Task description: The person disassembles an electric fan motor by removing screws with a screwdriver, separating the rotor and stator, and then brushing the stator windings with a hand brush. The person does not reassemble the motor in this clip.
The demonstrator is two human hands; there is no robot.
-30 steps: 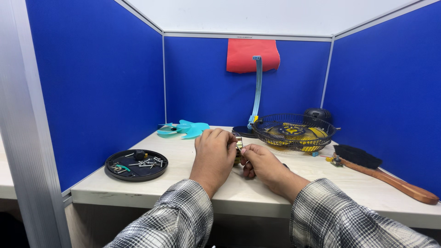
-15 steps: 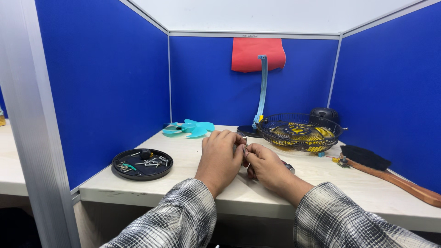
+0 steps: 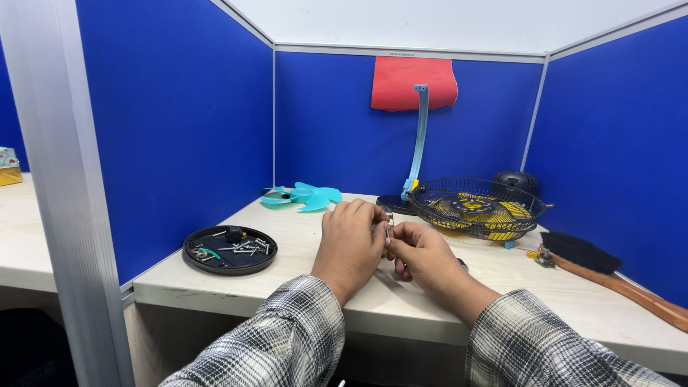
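My left hand [image 3: 351, 240] and right hand [image 3: 423, 254] are pressed together over the desk [image 3: 301, 229], fingers pinched on a small metal part [image 3: 388, 228] between them. It's mostly hidden; a slip could send it rolling off the edge. Blue partition walls [image 3: 179, 122] surround the pale desk, with a black parts tray [image 3: 229, 249] to my left.

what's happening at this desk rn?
A person in a plaid shirt has both hands together over the desk, the left hand and right hand pinching a small metal part between them; what it is can't be told. A black tray of screws sits to the left, a teal fan blade behind, a wire fan guard and a brush to the right.
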